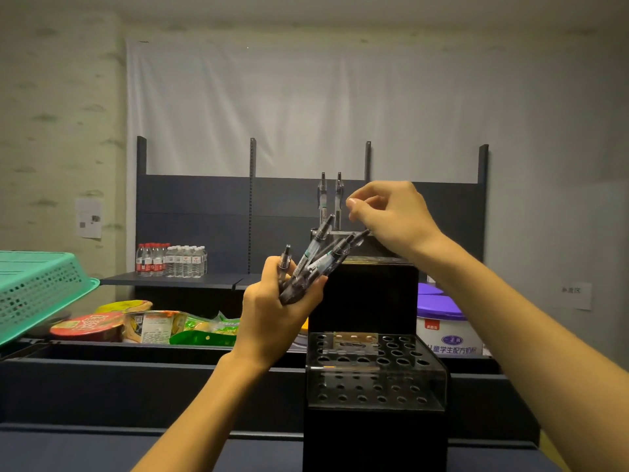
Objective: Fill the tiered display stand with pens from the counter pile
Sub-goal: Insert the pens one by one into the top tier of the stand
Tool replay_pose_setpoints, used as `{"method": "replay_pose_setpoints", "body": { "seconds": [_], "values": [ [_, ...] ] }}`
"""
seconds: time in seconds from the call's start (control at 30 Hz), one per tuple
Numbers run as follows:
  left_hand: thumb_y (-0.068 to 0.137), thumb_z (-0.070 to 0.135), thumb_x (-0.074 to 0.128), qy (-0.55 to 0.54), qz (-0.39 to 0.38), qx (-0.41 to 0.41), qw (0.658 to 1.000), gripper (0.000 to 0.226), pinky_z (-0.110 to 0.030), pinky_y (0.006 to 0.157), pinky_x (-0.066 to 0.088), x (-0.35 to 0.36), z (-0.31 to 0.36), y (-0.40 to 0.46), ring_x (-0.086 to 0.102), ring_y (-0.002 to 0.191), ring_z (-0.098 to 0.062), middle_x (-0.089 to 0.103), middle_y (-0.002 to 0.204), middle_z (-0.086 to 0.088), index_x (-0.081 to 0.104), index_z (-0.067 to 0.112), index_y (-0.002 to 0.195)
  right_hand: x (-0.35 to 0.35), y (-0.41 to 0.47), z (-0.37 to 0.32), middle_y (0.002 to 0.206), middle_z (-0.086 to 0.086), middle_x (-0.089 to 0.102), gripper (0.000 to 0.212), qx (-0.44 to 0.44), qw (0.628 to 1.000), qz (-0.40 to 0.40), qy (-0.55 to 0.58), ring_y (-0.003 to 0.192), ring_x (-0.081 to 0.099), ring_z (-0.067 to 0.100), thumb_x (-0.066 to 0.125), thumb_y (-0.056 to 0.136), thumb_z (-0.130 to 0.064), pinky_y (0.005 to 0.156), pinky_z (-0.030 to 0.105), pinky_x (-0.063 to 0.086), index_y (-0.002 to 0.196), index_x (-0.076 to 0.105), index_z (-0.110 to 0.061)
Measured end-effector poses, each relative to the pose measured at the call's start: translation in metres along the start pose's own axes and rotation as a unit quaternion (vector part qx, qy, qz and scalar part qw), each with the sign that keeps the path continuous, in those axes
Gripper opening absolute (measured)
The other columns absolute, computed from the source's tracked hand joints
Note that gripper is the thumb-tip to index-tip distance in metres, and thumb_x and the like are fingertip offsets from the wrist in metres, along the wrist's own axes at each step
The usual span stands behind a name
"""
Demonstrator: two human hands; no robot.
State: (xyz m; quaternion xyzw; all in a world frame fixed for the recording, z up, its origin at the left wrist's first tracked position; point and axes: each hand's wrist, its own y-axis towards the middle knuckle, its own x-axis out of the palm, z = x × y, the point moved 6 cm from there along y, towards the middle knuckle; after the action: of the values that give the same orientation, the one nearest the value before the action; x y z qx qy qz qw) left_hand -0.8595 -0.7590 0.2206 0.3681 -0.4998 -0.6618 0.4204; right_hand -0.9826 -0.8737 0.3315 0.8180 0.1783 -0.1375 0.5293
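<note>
Perforated teal plastic basket (37,287) at far left edge. Left hand (279,318) curled tight round a fanned bundle of clear-barrelled pens (315,264), roughly five. Two pens (330,199) upright in the top tier. Right hand (391,212) raised beside them, fingers bent, holding nothing discernible. Glossy black acrylic stand (374,369), round holes in stepped rows.

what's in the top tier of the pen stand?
Two pens stand upright in the top tier of the stand, at its left end. The right hand covers the rest of that tier, so any pens there cannot be seen.
</note>
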Motion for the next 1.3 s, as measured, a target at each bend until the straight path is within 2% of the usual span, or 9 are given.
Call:
{"method": "replay_pose_setpoints", "body": {
  "seconds": [0.13, 0.27, 0.4, 0.53, 0.63, 0.8, 1.07, 1.17, 1.3],
  "values": [
    [0.079, 0.039, 0.064, 0.004, -0.023, -0.016, 1.000, 0.033, -0.010, 0.049, 0.046, -0.003, 0.004, 0.002, 0.063, 0.064, 0.005, 0.061, 0.076, 0.016, 0.049, 0.013, 0.092, -0.008, -0.025, -0.003, 0.081, -0.006, 0.070, 0.012, -0.002, 0.996, 0.023, 0.086, 0.083, 0.067, 0.007, 0.059, 0.094, -0.025, 0.077, 0.020, 0.052, 0.094, 0.070, -0.019],
    [0.079, 0.040, 0.064, 0.015, -0.035, -0.031, 0.999, 0.037, -0.015, 0.049, 0.049, -0.007, 0.009, 0.003, 0.064, 0.066, 0.002, 0.063, 0.079, 0.016, 0.050, 0.010, 0.094, -0.010, -0.045, -0.009, 0.088, -0.008, 0.069, 0.012, 0.022, 0.988, -0.026, 0.151, 0.084, 0.065, 0.006, 0.060, 0.093, -0.021, 0.065, 0.015, 0.048, 0.094, 0.071, -0.021],
    [0.081, 0.031, 0.069, 0.014, -0.039, -0.060, 0.997, 0.029, -0.013, 0.049, 0.044, -0.006, 0.014, 0.003, 0.063, 0.062, 0.001, 0.063, 0.073, 0.015, 0.051, 0.011, 0.092, -0.006, -0.057, -0.007, 0.090, -0.002, 0.070, 0.012, 0.055, 0.975, -0.065, 0.207, 0.084, 0.066, 0.010, 0.062, 0.090, -0.012, 0.057, 0.018, 0.052, 0.094, 0.070, -0.019],
    [0.081, 0.029, 0.070, 0.010, -0.051, -0.068, 0.996, 0.025, -0.015, 0.049, 0.044, -0.006, 0.020, 0.003, 0.062, 0.059, -0.002, 0.063, 0.071, 0.013, 0.051, 0.014, 0.090, 0.008, -0.068, 0.000, 0.093, 0.003, 0.073, 0.014, 0.084, 0.969, -0.119, 0.200, 0.086, 0.066, 0.014, 0.063, 0.089, -0.008, 0.059, 0.021, 0.054, 0.096, 0.073, -0.016],
    [0.082, 0.029, 0.070, 0.005, -0.061, -0.077, 0.995, 0.024, -0.013, 0.048, 0.042, -0.007, 0.022, 0.004, 0.061, 0.058, -0.002, 0.063, 0.069, 0.011, 0.054, 0.014, 0.091, 0.012, -0.071, 0.002, 0.089, 0.002, 0.074, 0.014, 0.090, 0.965, -0.115, 0.216, 0.083, 0.067, 0.012, 0.062, 0.091, -0.011, 0.060, 0.022, 0.055, 0.095, 0.071, -0.021],
    [0.083, 0.026, 0.070, 0.002, -0.079, -0.080, 0.994, 0.021, -0.008, 0.049, 0.038, -0.004, 0.026, 0.006, 0.059, 0.059, 0.002, 0.061, 0.068, 0.013, 0.057, 0.014, 0.093, 0.015, -0.072, 0.008, 0.082, 0.006, 0.070, 0.013, 0.116, 0.960, -0.068, 0.244, 0.077, 0.064, 0.012, 0.055, 0.096, -0.017, 0.056, 0.022, 0.054, 0.098, 0.067, -0.013],
    [0.083, 0.028, 0.069, 0.001, -0.075, -0.085, 0.994, 0.020, -0.009, 0.048, 0.037, -0.002, 0.017, 0.001, 0.056, 0.052, -0.001, 0.060, 0.062, 0.011, 0.059, 0.012, 0.089, -0.021, -0.051, 0.027, 0.083, 0.005, 0.070, 0.017, 0.164, 0.930, 0.136, 0.300, 0.069, 0.070, 0.014, 0.039, 0.102, -0.022, 0.041, 0.022, 0.047, 0.103, 0.051, -0.009],
    [0.083, 0.027, 0.069, -0.004, -0.083, -0.075, 0.994, 0.018, -0.009, 0.048, 0.038, 0.001, 0.017, 0.002, 0.057, 0.053, 0.001, 0.060, 0.063, 0.014, 0.057, 0.015, 0.089, -0.036, -0.038, 0.029, 0.088, 0.004, 0.073, 0.011, 0.155, 0.932, 0.188, 0.269, 0.076, 0.072, 0.019, 0.042, 0.101, -0.024, 0.037, 0.018, 0.041, 0.099, 0.050, -0.016],
    [0.083, 0.026, 0.069, -0.013, -0.085, -0.070, 0.994, 0.019, -0.007, 0.049, 0.038, 0.007, 0.017, 0.003, 0.058, 0.056, 0.005, 0.060, 0.065, 0.017, 0.057, 0.015, 0.091, -0.043, -0.014, 0.034, 0.090, 0.005, 0.073, 0.009, 0.156, 0.935, 0.228, 0.223, 0.076, 0.071, 0.019, 0.050, 0.096, -0.024, 0.044, 0.022, 0.049, 0.088, 0.051, -0.021]
  ]
}}
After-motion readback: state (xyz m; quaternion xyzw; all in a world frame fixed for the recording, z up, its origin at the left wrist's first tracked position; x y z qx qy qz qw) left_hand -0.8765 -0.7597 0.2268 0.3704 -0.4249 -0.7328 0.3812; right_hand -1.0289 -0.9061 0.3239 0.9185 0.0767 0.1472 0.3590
